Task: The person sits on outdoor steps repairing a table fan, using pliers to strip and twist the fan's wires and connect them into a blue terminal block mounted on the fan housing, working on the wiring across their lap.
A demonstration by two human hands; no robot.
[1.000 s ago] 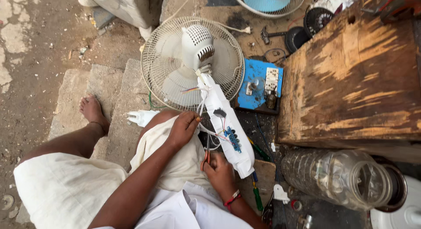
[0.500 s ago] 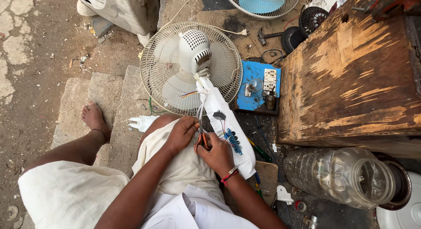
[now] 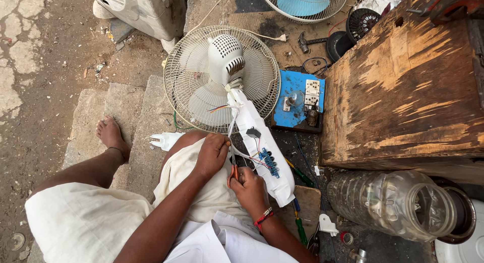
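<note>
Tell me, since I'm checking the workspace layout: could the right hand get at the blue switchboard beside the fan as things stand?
Probably yes. The right hand is by the fan's open base; the blue switchboard lies just beyond, uncovered, with only the base to pass.

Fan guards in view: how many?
2. One white guard on the fan lying in front of the person; one with a blue blade at the top edge, partly cut off. Others may be out of view.
</note>
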